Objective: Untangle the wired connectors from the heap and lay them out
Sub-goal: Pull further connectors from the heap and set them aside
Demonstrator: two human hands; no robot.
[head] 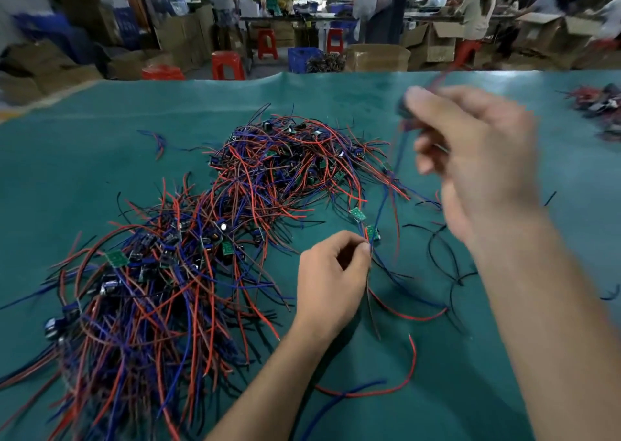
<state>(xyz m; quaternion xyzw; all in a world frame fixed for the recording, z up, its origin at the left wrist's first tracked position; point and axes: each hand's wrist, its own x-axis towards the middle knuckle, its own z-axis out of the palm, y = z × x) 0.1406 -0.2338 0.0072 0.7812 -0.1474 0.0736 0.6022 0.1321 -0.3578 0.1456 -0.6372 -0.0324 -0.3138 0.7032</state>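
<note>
Teal matting (100, 158) covers the workbench, and the heap of wired connectors (201, 239), a tangle of red, blue and black leads with small green boards, fills the centre and lower left of the frame. Right of it, the left hand (331, 282) pinches wires beside a green board (371, 233). Higher, at upper right, the blurred right hand (477, 158) grips a dark connector (403, 106), its leads trailing down. Red stools (228, 66) stand behind the bench.

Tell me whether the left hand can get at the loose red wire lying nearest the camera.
Probably yes, once freed: the left hand is pinching wires beside a small green board, but the red wire lies apart from the heap with nothing over it.
</note>
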